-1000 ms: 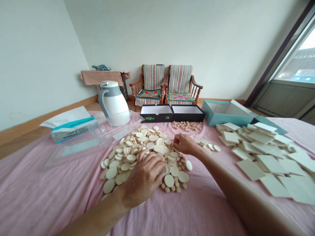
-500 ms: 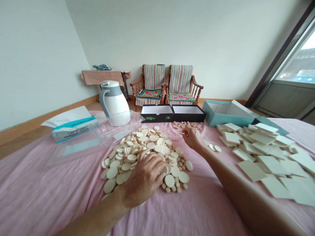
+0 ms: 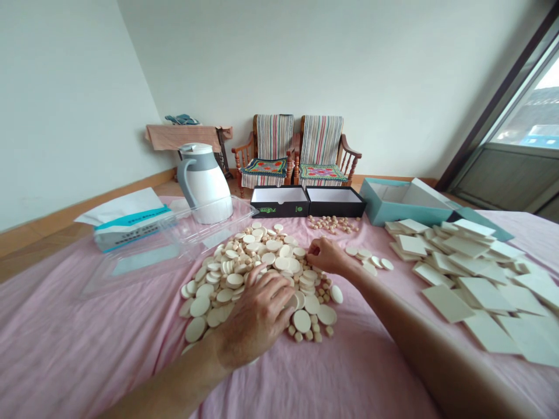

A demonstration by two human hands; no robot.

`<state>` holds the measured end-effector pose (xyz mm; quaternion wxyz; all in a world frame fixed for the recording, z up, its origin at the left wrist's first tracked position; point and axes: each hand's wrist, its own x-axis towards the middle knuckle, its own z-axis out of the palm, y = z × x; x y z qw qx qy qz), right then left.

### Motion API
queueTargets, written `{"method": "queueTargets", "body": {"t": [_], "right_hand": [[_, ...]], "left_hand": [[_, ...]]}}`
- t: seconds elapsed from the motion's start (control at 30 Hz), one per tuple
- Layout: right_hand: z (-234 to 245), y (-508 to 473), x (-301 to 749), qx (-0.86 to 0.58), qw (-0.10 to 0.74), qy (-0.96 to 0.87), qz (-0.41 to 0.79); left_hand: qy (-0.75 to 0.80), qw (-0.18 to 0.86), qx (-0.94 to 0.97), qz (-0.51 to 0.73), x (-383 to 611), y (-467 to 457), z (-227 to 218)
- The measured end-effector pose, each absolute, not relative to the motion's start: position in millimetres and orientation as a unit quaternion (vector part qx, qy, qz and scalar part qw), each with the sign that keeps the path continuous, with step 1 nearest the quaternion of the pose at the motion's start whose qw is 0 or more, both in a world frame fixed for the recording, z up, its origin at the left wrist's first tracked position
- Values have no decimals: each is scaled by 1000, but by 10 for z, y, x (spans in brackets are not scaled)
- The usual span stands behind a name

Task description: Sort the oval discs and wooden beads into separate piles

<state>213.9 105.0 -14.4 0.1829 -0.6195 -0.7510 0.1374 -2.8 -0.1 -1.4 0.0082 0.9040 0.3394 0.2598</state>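
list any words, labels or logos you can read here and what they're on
No text reads clearly enough to quote.
tissue pack: dark print along its teal band, too blurred to read.
black box, the left one of the pair: a green mark and a round green logo on its front, too small to read.
Nothing else shows lettering.

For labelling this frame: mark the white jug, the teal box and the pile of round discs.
white jug [image 3: 207, 189]: head view, middle of its body.
teal box [image 3: 386, 213]: head view, its front wall.
pile of round discs [image 3: 251, 259]: head view, discs at its middle.
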Motion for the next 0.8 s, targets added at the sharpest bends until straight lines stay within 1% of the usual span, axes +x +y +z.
{"method": "queueTargets", "body": {"t": [0.1, 0.27, 0.4, 0.63, 0.7, 0.8], "right_hand": [[-148, 1031, 2128, -619, 190, -755, 108], [-159, 1030, 2115, -586, 190, -776, 131], [-135, 1029, 2118, -597, 188, -766, 148], [-124, 1051, 2153, -629, 176, -744, 140], [-162, 1086, 2211, -649, 195, -727, 115], [-218, 1140, 2318, -683, 247, -686, 41]], "left_hand": [[341, 6, 904, 259, -29, 3, -16], [342, 3, 904, 258, -33, 4, -13], [340, 2, 903, 262, -35, 1, -12], [339, -2, 904, 261, -32, 4, -24], [339, -6, 904, 260, -33, 5, -26], [337, -8, 905, 260, -35, 6, -27]]}}
